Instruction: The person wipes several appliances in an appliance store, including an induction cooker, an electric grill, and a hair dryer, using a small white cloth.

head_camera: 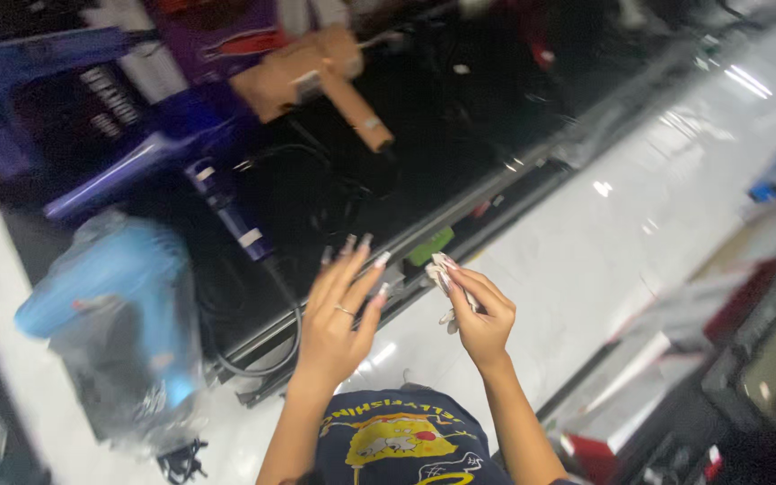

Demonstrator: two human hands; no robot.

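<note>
Both hands are hovering in the lower middle of the frame, raised over a glossy white floor (639, 242). The left hand (339, 314) is spreading wide, fingers (363, 274) fanned and released, long nails pointing toward the upper right, a thin ring showing on one finger; it is gripping nothing. Just beside it, the right hand (482, 314) is pinching a small white object (446, 274) between thumb and fingertips, and the blur is making it impossible to tell what the object is. The two hands are sitting close together, not touching. Directly above them a dark metal rail (460, 216) is running diagonally across the frame, with a small green piece (431, 245) resting on it right over the white object. At the left edge a blue tool wrapped in clear plastic (127, 296) is lying on the floor. In the upper middle, an orange tool (321, 76) is resting among dark cables (262, 359).
</note>
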